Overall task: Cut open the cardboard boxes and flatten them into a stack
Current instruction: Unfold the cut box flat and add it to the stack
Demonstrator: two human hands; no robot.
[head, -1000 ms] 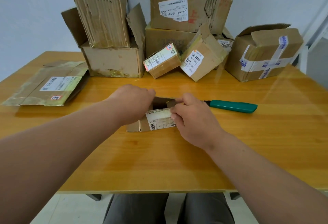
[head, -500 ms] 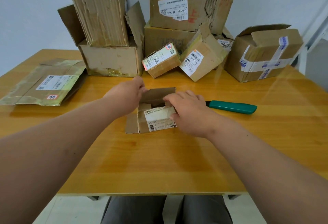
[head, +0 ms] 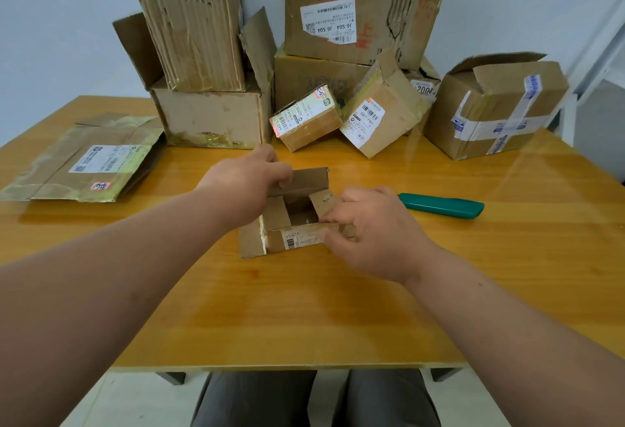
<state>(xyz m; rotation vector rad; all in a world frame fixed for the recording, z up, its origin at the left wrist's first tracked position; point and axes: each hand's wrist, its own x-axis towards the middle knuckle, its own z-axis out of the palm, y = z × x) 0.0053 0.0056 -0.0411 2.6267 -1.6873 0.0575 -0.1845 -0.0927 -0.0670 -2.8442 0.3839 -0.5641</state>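
With both hands, left hand (head: 248,178) and right hand (head: 367,228), gripping the small box (head: 287,223) by its flaps, uneven pulling could tear the cardboard.

A: Bright, even light, soft and diffuse. Pale glare streaks lie across the glossy table (head: 389,308), strongest at the right.

B: Shadows?

A: Faint ones under the forearms. Focus is sharp mid-frame; straight lines bow toward the edges, and the forearms look stretched. The light perhaps comes from overhead; I cannot tell.
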